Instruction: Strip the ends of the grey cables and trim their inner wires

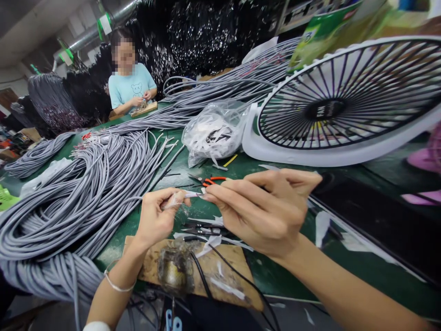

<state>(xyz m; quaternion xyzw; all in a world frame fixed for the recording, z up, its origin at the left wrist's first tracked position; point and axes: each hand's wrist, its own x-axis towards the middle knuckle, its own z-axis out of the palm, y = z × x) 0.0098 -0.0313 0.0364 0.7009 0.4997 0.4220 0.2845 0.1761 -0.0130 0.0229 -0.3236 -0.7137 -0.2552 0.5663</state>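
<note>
Just above the green counter (282, 276), the left hand (156, 216) and right hand (265, 209) pinch a white strip (184, 196) between them, fingers closed tight on its ends; it looks flimsy, so a sharp tug could tear it, or a slack pinch could drop it among the scraps on the wooden board (236, 259)

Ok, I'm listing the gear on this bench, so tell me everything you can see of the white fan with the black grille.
The round white plastic fan sits on the green table, towards its far right side. Thin black radial spokes form its grille, meeting a dark hub with unreadable lettering. The rim is thick and smooth; its right side runs out of frame. A clear plastic bag seems to rest against its left edge.
</note>
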